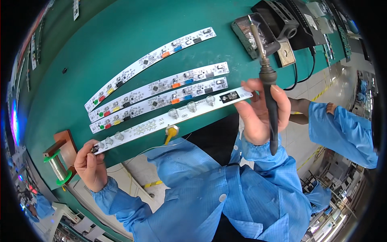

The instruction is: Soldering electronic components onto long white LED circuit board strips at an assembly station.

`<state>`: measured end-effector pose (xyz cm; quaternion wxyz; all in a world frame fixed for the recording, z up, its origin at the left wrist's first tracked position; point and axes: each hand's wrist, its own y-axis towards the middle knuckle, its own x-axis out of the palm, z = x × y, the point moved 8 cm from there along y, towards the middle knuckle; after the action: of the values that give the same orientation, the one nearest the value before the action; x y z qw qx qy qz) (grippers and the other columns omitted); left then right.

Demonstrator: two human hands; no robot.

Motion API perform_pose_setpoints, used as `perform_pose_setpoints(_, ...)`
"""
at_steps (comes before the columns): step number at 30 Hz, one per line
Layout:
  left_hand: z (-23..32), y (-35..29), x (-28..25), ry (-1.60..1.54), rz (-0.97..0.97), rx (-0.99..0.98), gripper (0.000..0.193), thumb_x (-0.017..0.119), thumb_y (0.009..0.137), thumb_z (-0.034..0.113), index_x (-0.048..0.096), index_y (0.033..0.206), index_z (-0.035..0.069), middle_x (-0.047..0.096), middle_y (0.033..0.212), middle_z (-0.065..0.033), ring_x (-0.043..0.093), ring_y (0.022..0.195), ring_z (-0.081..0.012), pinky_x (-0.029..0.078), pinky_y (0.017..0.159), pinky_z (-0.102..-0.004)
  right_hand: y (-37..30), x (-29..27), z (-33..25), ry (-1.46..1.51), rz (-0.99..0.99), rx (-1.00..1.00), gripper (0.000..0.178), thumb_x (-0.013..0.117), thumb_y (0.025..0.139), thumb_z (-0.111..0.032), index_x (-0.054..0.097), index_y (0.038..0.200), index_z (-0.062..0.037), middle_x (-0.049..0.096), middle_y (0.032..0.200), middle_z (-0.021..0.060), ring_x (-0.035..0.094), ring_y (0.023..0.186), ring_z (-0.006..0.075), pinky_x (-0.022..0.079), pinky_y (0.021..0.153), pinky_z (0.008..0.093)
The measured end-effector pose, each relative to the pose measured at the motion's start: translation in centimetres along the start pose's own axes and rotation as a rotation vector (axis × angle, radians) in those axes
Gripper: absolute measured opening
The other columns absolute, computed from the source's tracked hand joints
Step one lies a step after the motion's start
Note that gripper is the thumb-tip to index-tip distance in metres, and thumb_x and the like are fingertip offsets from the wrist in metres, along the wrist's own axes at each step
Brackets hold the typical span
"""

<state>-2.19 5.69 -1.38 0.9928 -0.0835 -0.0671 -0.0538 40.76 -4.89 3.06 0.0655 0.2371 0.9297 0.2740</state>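
A long white circuit board strip (155,125) spans both my hands, with coiled springs and a black patch near its right end on the upward face. At its left end, the fingers of my left hand (90,167) pinch it. My right hand (260,111) grips the other end between thumb and fingers. That same hand also holds a soldering iron (271,92), dark handle down and metal tip up. Fine solder wire (139,154) trails by my left hand; whether its fingers grip it, I cannot tell. Three similar strips (145,62) lie beyond, with coloured connectors facing up.
A green mat (92,52) covers the bench. On the left is a solder spool (58,169) on a brown stand. A metal tray with solder residue (244,34) and black soldering equipment (298,24) occupy the far right. A person's blue sleeve (342,129) shows at right.
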Motion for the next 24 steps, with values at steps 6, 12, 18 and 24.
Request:
perform_pose_setpoints(6, -0.4, 0.5, -1.0, -0.085, -0.07, 0.042, 0.03, 0.069, 0.093, 0.005, 0.066, 0.122, -0.003, 0.059, 0.128, -0.0223, 0.065, 0.092, -0.0179, 0.057, 0.079, -0.0247, 0.2, 0.0, -0.2, -0.045, -0.034, -0.012, 0.072, 0.076, 0.074, 0.019, 0.05, 0.135, -0.0095, 0.061, 0.129, 0.0216, 0.065, 0.116, 0.0302, 0.054, 0.097, 0.0404)
perform_pose_setpoints(12, 0.3, 0.7, -0.8, -0.073, -0.065, 0.088, 0.031, 0.07, 0.093, 0.006, 0.065, 0.122, -0.003, 0.06, 0.126, -0.0223, 0.064, 0.09, -0.0173, 0.055, 0.077, -0.0239, 1.4, 0.4, -0.9, -0.224, -0.16, -0.171, 0.068, 0.08, 0.07, 0.017, 0.053, 0.128, -0.0077, 0.068, 0.117, 0.0245, 0.068, 0.11, 0.0388, 0.054, 0.094, 0.0466)
perform_pose_setpoints(18, 2.1, 0.4, 1.4, 0.07, -0.088, 0.208, 0.028, 0.066, 0.088, 0.007, 0.067, 0.113, -0.007, 0.061, 0.118, -0.026, 0.063, 0.09, -0.0234, 0.053, 0.078, -0.0291, 0.6, 0.1, -0.3, -0.256, -0.195, -0.108, 0.06, 0.076, 0.074, 0.017, 0.054, 0.123, -0.0082, 0.068, 0.116, 0.0282, 0.069, 0.108, 0.0413, 0.056, 0.091, 0.0483)
perform_pose_setpoints(24, 3.3, 0.0, 2.7, -0.031, -0.038, 0.239, 0.025, 0.065, 0.083, -0.013, 0.069, 0.107, -0.008, 0.067, 0.116, -0.0277, 0.069, 0.098, -0.0262, 0.059, 0.08, -0.0323, -0.5, -1.0, 1.5, -0.252, -0.241, -0.098, 0.066, 0.064, 0.082, 0.021, 0.046, 0.136, -0.0107, 0.058, 0.127, 0.0365, 0.064, 0.116, 0.0441, 0.054, 0.097, 0.0512)
